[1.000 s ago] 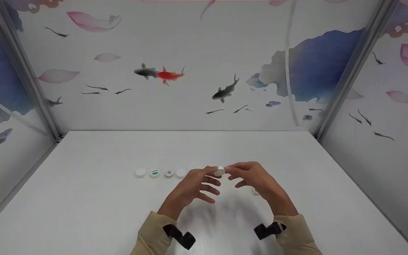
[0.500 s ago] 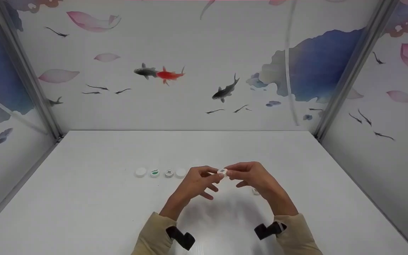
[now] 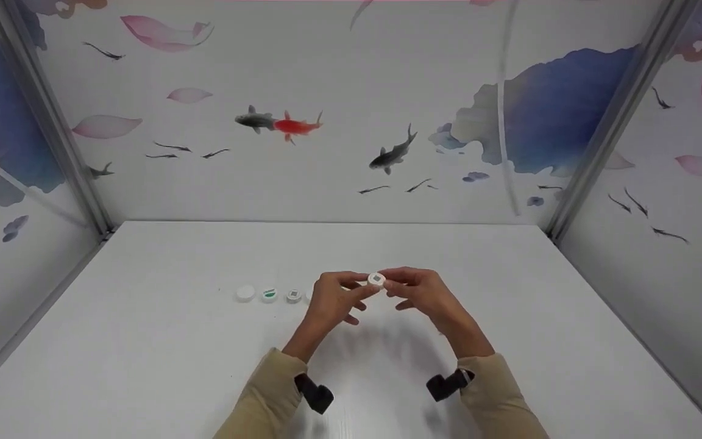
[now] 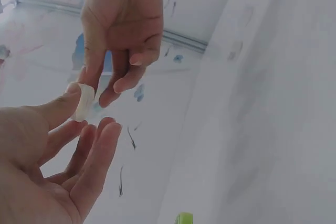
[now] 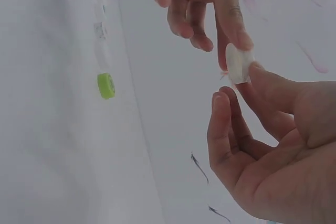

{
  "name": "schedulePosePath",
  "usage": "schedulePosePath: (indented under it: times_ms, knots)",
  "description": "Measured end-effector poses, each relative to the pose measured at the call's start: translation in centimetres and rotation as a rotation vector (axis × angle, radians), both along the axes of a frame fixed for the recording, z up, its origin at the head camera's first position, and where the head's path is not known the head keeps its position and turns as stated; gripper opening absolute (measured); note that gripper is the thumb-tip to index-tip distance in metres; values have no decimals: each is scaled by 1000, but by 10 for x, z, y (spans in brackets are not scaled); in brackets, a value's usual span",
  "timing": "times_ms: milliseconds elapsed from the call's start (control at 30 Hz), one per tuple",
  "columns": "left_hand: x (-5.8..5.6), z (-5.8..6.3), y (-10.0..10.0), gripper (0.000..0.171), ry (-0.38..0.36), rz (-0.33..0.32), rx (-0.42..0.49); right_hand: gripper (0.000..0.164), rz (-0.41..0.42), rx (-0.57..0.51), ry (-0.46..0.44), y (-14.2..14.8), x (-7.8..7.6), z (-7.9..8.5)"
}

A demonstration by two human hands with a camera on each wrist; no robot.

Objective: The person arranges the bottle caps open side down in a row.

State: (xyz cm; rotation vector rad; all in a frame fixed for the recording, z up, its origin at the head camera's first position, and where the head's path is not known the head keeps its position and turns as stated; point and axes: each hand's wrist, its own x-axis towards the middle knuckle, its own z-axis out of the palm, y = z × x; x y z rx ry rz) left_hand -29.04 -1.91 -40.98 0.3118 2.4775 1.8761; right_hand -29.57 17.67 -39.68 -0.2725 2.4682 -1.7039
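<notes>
A small white bottle cap [image 3: 376, 279] is held up between my two hands, its face with a dark square mark turned toward the head camera. My left hand [image 3: 331, 300] pinches its left side between thumb and index finger. From the other side my right hand [image 3: 427, 296] pinches it too, thumb below and index finger above. Both wrist views show the white cap [image 4: 83, 102] edge-on at the fingertips, the other fingers of each hand loosely bent away from it.
Left of my hands stands a row of caps: a plain white cap [image 3: 245, 294], one with a green mark [image 3: 270, 295], one with a square mark [image 3: 294, 296], and another partly hidden by my left hand. A green cap [image 5: 106, 86] shows in the right wrist view. Patterned panels enclose the white table [image 3: 162, 341].
The held cap has turned from its plain side to its marked face. Both hands have risen slightly and shifted left. The cap beside my right wrist is now mostly hidden.
</notes>
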Motion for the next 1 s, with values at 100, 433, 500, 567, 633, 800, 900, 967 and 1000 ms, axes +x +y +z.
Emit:
schedulePosePath:
  times_ms: [100,433,500,567,633,800,900,967,1000]
  knots:
    - [-11,-2,0,39,-14,41,-34,29,-31,-6,-12,-7,-12,-5]
    - [-38,-25,-1,35,-35,108,-150,28,-36,64,30,-20,-41,-32]
    - [-39,-30,-1,34,-19,127,-186,29,-22,84,37,-20,-44,-38]
    - [-40,-35,0,33,-6,145,-225,29,-12,98,40,-21,-46,-43]
    - [-40,-39,0,33,2,162,-258,28,-7,114,52,-23,-48,-47]
    - [-42,-45,3,31,54,212,-344,23,-9,154,68,-28,-51,-51]
    - [-43,-46,5,30,53,245,-392,22,-15,189,59,-31,-53,-52]
    - [-43,-47,6,29,39,263,-422,21,-18,219,61,-33,-55,-52]
    - [-43,-47,7,29,34,271,-437,21,-19,235,61,-33,-56,-53]
